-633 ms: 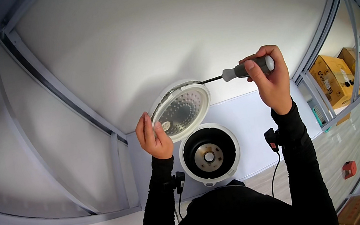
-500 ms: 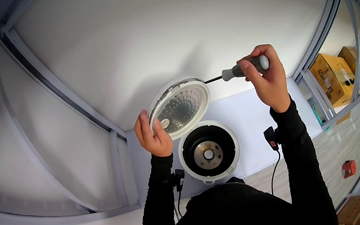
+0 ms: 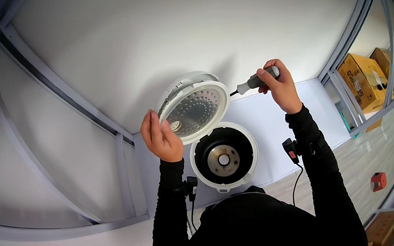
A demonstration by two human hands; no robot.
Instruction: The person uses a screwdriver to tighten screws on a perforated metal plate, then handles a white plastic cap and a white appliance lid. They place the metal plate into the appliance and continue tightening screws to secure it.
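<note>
A white rice cooker point(image 3: 253, 160) stands with its lid up, its dark interior showing a round metal plate at the bottom. The raised lid point(image 3: 197, 110) has a dimpled inner face turned toward me, and a gap runs between its inner ring and outer shell along the top. At the lid's left edge my left hand point(image 3: 162, 139) grips the rim between thumb and fingers. My right hand point(image 3: 280, 88) is closed around the grey handle of a screwdriver point(image 3: 256, 82). The screwdriver's shaft points left to the lid's right edge, where its tip is hidden.
The cooker rests on a white tabletop point(image 3: 279, 114) against a pale wall point(image 3: 191, 25). Metal frame posts point(image 3: 62, 93) border both sides. Beyond the right frame are cardboard boxes point(image 3: 359, 80), a red object point(image 3: 379, 181) on the floor and shelving with more boxes.
My right hand and the screwdriver have moved left and slightly down, with less shaft showing beside the lid. The lid's inner face now looks wider, and its top gap shows more.
</note>
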